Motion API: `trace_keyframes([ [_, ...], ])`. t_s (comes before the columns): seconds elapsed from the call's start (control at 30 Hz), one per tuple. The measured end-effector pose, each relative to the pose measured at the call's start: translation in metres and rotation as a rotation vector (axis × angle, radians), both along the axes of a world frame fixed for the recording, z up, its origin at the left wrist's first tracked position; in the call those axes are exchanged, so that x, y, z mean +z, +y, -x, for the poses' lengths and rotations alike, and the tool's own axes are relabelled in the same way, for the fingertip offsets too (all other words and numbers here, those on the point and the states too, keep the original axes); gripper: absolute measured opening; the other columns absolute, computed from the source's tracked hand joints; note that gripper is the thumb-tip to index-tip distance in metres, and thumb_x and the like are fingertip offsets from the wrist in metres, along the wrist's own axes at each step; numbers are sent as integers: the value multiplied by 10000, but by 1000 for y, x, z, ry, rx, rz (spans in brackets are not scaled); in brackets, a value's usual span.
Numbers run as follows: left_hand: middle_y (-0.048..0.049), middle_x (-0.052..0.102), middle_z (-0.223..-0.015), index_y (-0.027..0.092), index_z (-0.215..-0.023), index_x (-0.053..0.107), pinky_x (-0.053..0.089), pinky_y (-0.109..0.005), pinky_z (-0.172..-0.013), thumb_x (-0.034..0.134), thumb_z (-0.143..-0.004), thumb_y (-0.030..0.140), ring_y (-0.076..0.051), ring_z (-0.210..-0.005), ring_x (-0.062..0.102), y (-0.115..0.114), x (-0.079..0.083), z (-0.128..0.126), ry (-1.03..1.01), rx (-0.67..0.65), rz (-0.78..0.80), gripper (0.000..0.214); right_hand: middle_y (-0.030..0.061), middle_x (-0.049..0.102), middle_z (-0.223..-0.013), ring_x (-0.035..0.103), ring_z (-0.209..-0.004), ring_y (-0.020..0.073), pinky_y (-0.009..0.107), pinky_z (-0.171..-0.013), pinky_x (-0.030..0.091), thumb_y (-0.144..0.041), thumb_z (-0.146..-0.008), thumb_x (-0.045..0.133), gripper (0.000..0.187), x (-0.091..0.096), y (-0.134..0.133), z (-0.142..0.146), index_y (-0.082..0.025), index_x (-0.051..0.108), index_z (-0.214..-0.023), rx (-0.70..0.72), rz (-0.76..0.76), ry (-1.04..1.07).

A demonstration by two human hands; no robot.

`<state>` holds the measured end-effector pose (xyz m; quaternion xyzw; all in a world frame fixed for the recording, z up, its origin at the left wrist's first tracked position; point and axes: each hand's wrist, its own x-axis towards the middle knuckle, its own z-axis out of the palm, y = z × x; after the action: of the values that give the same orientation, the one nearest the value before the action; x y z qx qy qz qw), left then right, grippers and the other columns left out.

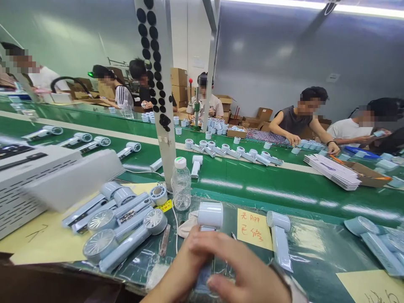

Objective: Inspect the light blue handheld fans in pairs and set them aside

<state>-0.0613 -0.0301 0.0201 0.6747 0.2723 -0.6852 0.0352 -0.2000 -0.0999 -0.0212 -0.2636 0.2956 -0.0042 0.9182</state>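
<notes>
In the head view, a light blue handheld fan (211, 214) points away from me, its round head showing beyond my fingers. My left hand (184, 263) is closed round the fan's handle from the left. Across it lies my right hand (243, 261), its fingers over the left one and its thumb bent at the handle's lower part. The two hands cover most of the handle. Just behind the fan head are a crumpled pale cloth-like piece (187, 227) and a clear plastic bottle (182, 187). Another handheld fan (280, 240) lies to the right.
Several fans (123, 225) are piled at left beside a grey metal box (28, 185). A yellow note (255, 228) lies between the fans. Beyond a pole (159, 84), a green conveyor (240, 185) carries more fans and a stack of white boxes (331, 170). Several people work opposite.
</notes>
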Motion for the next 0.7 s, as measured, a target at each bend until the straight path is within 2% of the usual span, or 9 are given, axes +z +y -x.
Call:
trace_keyframes([
  [0.07,-165,540,-1215,72,-1227,447,420,-352,-960,691,-773,577,-285,-1107,520,1,2,-1,82,-28,-23,721,28,445,-1402,431,-1297,61,209,-1122,343,-307,-949,495,471,-18,-1,22,-235,446,-1412,8,-58,349],
  [0.13,-194,502,-1265,68,-1297,347,434,-364,-942,690,-786,580,-282,-1100,529,1,3,-2,102,33,-87,801,75,446,-1392,402,-1318,91,280,-1168,292,-352,-947,486,458,-32,4,43,-182,453,-1370,-67,358,1048],
  [0.2,-209,468,-1306,79,-1323,294,450,-366,-942,715,-778,587,-279,-1118,529,1,3,-2,98,86,-97,856,67,340,-1469,368,-1346,110,327,-1165,308,-352,-953,445,445,-37,13,53,-193,409,-1367,-162,399,1287],
  [0.27,-203,477,-1301,83,-1306,303,462,-354,-934,735,-760,601,-274,-1117,536,-4,1,0,95,87,-88,868,-10,444,-1393,494,-1227,86,261,-1041,443,-340,-933,468,418,-30,24,50,-279,434,-1345,-71,225,1070],
  [0.33,-172,509,-1273,79,-1305,328,462,-305,-925,726,-786,541,-252,-1103,543,-13,-1,2,52,90,-104,801,-50,622,-1058,608,-935,60,208,-830,513,-304,-940,463,396,-19,36,40,-287,449,-1336,235,64,852],
  [0.43,-132,564,-1187,92,-1310,359,479,-232,-810,753,-761,468,-220,-1027,568,-26,-1,4,-90,125,-143,773,75,582,-1015,554,-983,212,384,-856,455,-221,-942,445,341,-9,54,22,-116,531,-1255,804,-56,751],
  [0.5,-132,572,-1163,93,-1296,395,489,-243,-840,813,-697,476,-228,-1034,564,-29,1,4,-168,130,-132,825,178,497,-1147,438,-1110,337,492,-941,351,-117,-901,423,299,-8,66,16,-33,613,-1116,999,-10,689],
  [0.63,-145,594,-1109,71,-1179,506,527,-244,-813,908,-573,405,-252,-1036,577,-29,2,0,-343,194,-131,800,157,513,-1094,447,-1039,280,454,-944,324,-60,-933,262,339,-1,76,18,-51,584,-1037,961,-100,584],
  [0.7,-160,595,-1127,87,-1091,580,551,-241,-700,952,-474,389,-247,-961,606,-31,-2,-5,-424,321,-199,781,97,561,-952,516,-904,188,350,-859,399,-160,-958,362,164,10,72,23,-82,501,-996,724,-335,513],
])
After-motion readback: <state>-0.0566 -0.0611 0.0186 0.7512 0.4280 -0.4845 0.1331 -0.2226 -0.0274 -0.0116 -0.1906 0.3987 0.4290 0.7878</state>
